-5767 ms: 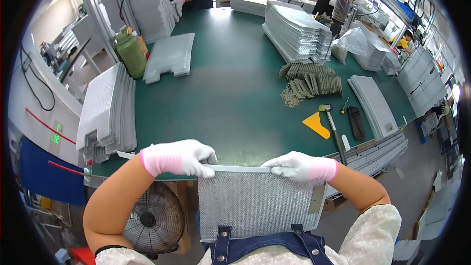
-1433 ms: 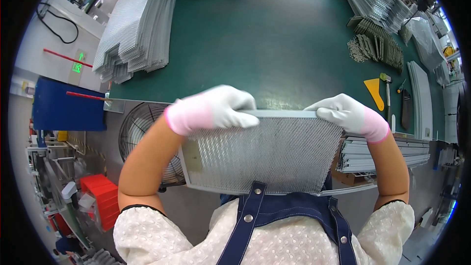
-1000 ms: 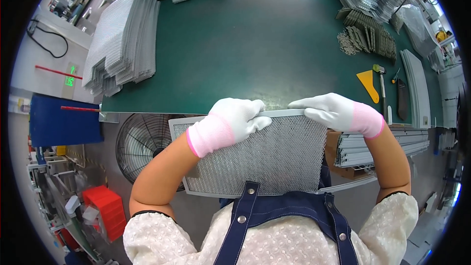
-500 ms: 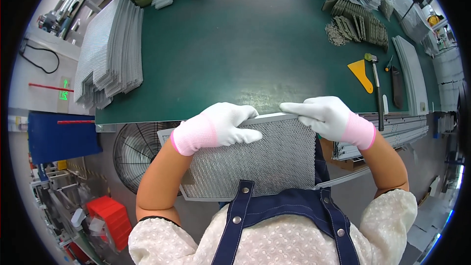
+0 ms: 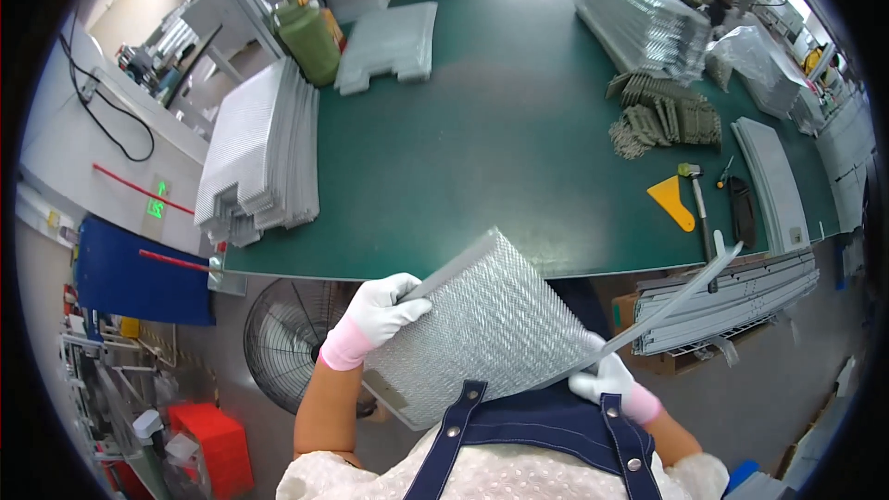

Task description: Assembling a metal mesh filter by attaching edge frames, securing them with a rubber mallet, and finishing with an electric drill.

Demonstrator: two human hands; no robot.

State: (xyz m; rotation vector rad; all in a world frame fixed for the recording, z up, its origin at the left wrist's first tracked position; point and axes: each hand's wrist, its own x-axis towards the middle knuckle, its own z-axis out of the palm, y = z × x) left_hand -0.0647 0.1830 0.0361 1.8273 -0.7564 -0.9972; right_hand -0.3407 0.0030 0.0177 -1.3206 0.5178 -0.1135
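A silver metal mesh filter panel (image 5: pixel 491 324) is tilted in front of my body, one corner pointing up over the table's front edge. My left hand (image 5: pixel 384 313), in a white glove with a pink cuff, is closed on the panel's left edge, where a grey frame strip (image 5: pixel 456 261) lies along the mesh. At the lower right corner my gloved right hand (image 5: pixel 604 381) is closed around a long pale frame strip (image 5: pixel 667 307). That strip runs along the panel's lower edge and sticks out to the upper right, its bent end over the table.
Mesh panels (image 5: pixel 259 148) are stacked at the table's left, beside a green canister (image 5: pixel 307 37). At right lie a yellow scraper (image 5: pixel 671 204), a hammer (image 5: pixel 699 208) and small metal pieces (image 5: pixel 662 120). Frame strips (image 5: pixel 727 301) sit below; a fan (image 5: pixel 292 338) stands at left.
The panel has turned and its corner has risen. My right hand has moved from the top edge down to the lower right corner. The long strip has swung up. The view has shifted.
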